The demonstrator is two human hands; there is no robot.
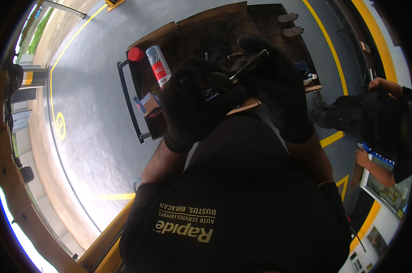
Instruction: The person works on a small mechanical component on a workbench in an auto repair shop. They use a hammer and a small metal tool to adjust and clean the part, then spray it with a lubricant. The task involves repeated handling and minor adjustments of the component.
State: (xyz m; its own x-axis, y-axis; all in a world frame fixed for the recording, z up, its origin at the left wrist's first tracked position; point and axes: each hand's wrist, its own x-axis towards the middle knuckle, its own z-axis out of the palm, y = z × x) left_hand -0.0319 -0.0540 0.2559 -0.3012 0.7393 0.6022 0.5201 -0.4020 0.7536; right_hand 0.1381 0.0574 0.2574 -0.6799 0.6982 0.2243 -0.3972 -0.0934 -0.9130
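Note:
Both my hands wear black gloves and meet over a dark work cart. A slim dark metal rod with a shiny lower tip slants between them. The fingers of my left hand close around the rod's lower end, near the tip. My right hand is curled along its upper part, and the rod's top end sticks out by the fingers. Shadow and dark gloves hide the exact grip. Behind the hands, small dark parts on the cart are hard to make out.
Left on the cart are a white-and-red spray can, a red cap and a small open box. Two brake pads lie at its far right corner. Another person in dark clothes is close on the right.

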